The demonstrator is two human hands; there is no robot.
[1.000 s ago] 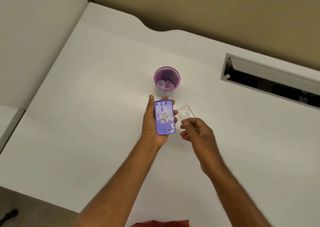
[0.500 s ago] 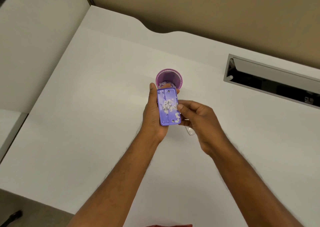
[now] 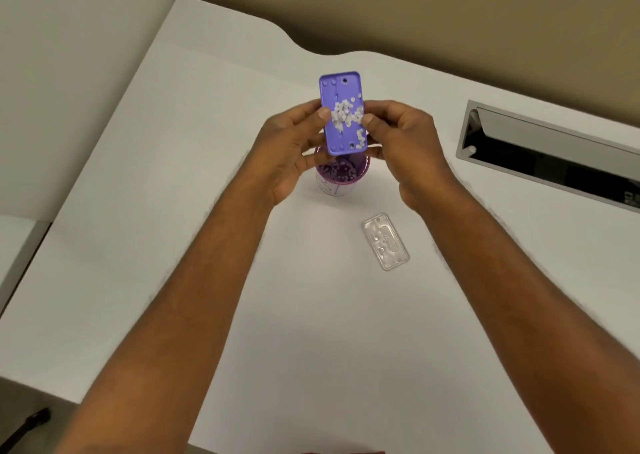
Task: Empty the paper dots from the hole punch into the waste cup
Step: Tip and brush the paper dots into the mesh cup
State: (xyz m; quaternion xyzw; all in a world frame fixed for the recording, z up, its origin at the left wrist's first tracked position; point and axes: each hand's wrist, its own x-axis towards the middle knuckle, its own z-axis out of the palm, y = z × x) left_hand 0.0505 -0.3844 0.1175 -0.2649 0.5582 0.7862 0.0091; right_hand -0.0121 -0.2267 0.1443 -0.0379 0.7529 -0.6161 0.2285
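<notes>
**Punch now over the cup, held by both hands**

One second ago only the left hand (image 3: 294, 148) held the punch (image 3: 343, 115), and the right hand (image 3: 401, 141) held the clear cover (image 3: 385, 241). Now the cover lies on the desk (image 3: 173, 245), apart from the hands, and the right hand has joined the left on the punch. Each hand pinches one long side. The punch is above the cup (image 3: 341, 176), its near end just over the rim. The dots (image 3: 344, 114) still sit in the open tray, so tipping probably comes next. Some dots may fall outside if the tilt is fast.
</notes>
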